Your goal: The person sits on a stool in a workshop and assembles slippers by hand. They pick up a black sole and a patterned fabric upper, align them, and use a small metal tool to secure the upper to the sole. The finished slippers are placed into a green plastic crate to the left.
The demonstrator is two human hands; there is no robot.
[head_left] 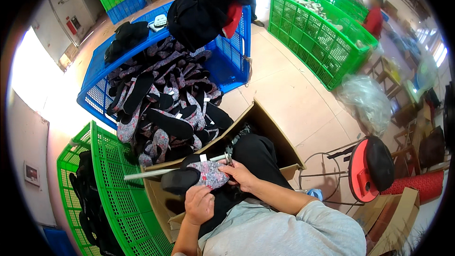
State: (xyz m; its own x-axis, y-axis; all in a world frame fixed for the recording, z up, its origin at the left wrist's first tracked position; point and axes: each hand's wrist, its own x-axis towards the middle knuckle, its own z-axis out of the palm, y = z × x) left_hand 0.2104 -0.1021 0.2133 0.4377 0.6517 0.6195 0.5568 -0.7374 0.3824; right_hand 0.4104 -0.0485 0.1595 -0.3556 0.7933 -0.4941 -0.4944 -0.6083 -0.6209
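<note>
The blue crate [227,69] holds a big heap of slippers [170,122]; which are done, one cannot tell. Over the cardboard box [276,127], nearer its left corner, the left hand [199,205] and the right hand [242,176] both pinch one flowery slipper [211,174], likely not finished. Its white tag [203,158] sticks up.

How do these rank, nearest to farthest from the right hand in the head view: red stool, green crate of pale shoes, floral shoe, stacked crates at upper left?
1. Floral shoe: touching the right hand, on its left.
2. Red stool: to the right.
3. Green crate of pale shoes: ahead, upper right.
4. Stacked crates: far back, upper left.
</note>
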